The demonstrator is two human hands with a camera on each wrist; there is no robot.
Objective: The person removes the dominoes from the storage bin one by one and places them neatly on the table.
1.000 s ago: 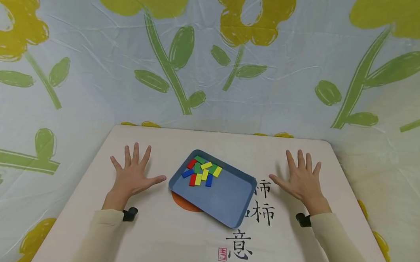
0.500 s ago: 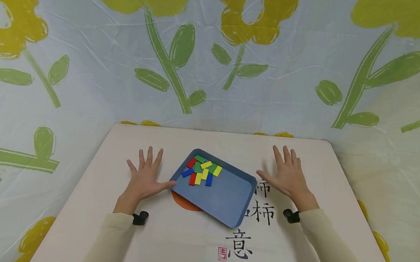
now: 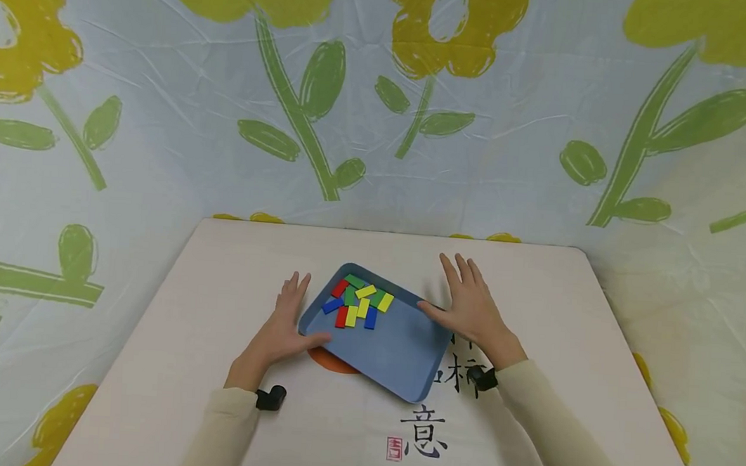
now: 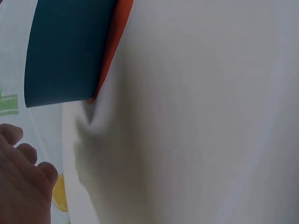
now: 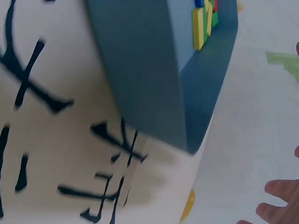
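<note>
A blue-grey rectangular tray point(image 3: 392, 357) lies slantwise on the table. Flat red, yellow, green and blue blocks point(image 3: 363, 308) are gathered at its far left part. My left hand point(image 3: 282, 330) is at the tray's left corner, its fingers straight along the outside and its thumb overlapping the near rim. At the far right corner, my right hand point(image 3: 473, 312) has spread fingers, with its thumb over the rim. In the left wrist view the tray's outer wall point(image 4: 70, 51) shows beyond curved fingertips point(image 4: 28, 154). The right wrist view shows the tray's corner point(image 5: 149, 79) close up, fingers point(image 5: 280, 191) apart from it.
The pale table mat point(image 3: 324, 434) carries black brush characters point(image 3: 426, 433), a small red seal mark point(image 3: 395, 449) and an orange patch point(image 3: 331, 361) partly under the tray. A flower-printed cloth point(image 3: 477, 182) hangs behind and at both sides.
Both hands have moved inward from either side to the tray's corners, the left rightward, the right leftward. The left hand's fingers have drawn closer together. Tray and blocks stay in place.
</note>
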